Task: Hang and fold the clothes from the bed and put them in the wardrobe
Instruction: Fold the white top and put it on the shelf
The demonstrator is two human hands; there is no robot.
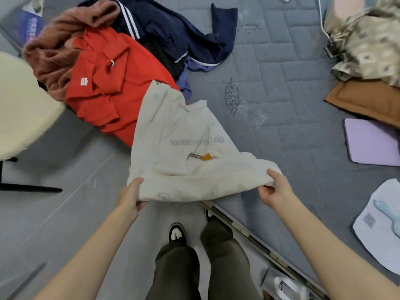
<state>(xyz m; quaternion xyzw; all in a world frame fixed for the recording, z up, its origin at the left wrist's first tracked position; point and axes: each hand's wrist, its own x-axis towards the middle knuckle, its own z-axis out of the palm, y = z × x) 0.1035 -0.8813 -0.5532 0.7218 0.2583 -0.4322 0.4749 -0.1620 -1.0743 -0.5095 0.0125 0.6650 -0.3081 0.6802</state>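
Observation:
A cream T-shirt (179,148) with faint grey lettering and an orange tag hangs spread between my hands over the bed's near edge. My left hand (131,197) grips its near left edge, my right hand (275,189) pinches its near right edge. Its far end lies on a red polo shirt (112,83) on the grey quilted mattress (281,83). Beside the polo are a brown fuzzy sweater (56,48) and a navy garment with white stripes (173,33), heaped together at the upper left.
A patterned beige blanket (368,44), a brown folded item (368,98), a purple flat case (372,144) and a pale sheet with a blue brush (381,224) lie at the bed's right. A cream chair seat (19,105) stands left on the grey floor. My shoes (177,232) stand by the bed frame.

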